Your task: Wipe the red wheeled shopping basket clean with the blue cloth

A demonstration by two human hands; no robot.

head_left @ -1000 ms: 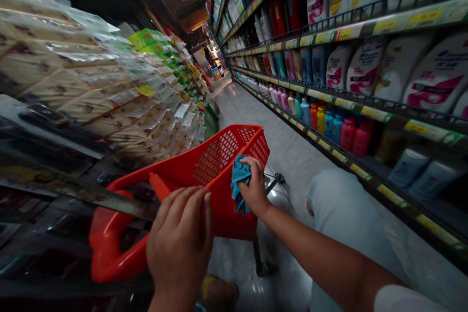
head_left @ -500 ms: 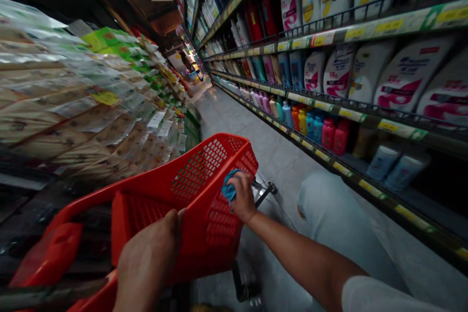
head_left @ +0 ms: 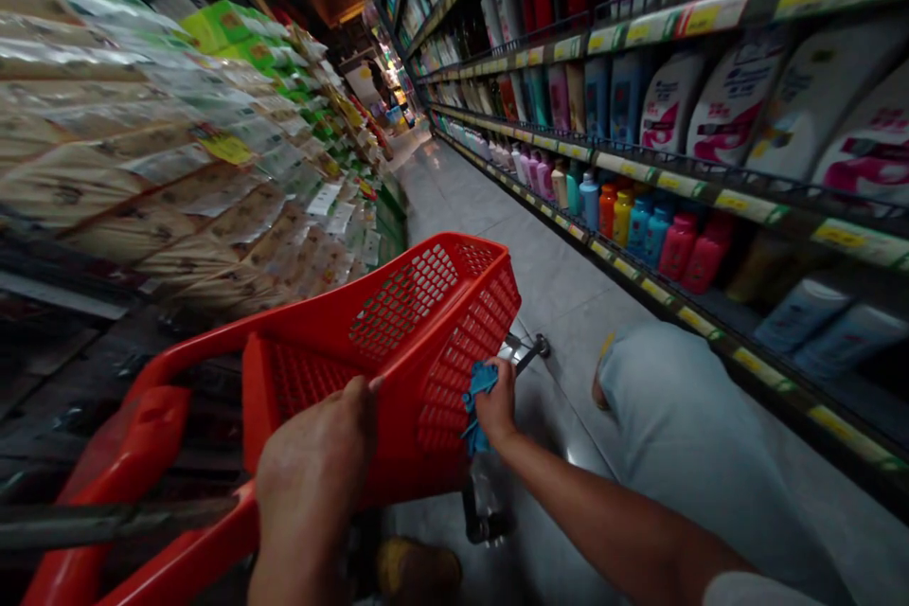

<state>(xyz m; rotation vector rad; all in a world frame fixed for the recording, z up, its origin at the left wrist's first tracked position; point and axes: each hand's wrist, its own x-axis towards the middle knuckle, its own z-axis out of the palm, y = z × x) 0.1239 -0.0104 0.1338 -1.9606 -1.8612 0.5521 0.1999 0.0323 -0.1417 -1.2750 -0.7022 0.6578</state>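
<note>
A red plastic shopping cart (head_left: 398,454) with perforated sides stands in front of me. My left hand (head_left: 319,464) is closed over the near top rim of its basket. In my right hand (head_left: 497,402) is a crumpled blue cloth (head_left: 480,398), pressed against or right beside the lower part of the perforated side panel. The fingers of the right hand are partly covered by the cloth. The cart's red handle (head_left: 128,454) curves at the lower left. Inside the basket no goods show.
Shelves of shampoo bottles (head_left: 668,99) run along the right, with small coloured bottles (head_left: 639,222) on the lower shelf. Stacked packaged goods (head_left: 199,170) line the left. Tiled floor (head_left: 490,199) stretches down the aisle. My bent knee (head_left: 674,379) is close to the right shelf.
My right hand has moved the cloth down the cart's side, from the upper perforated panel to its lower part. My left hand still grips the rim. The view has shifted slightly.
</note>
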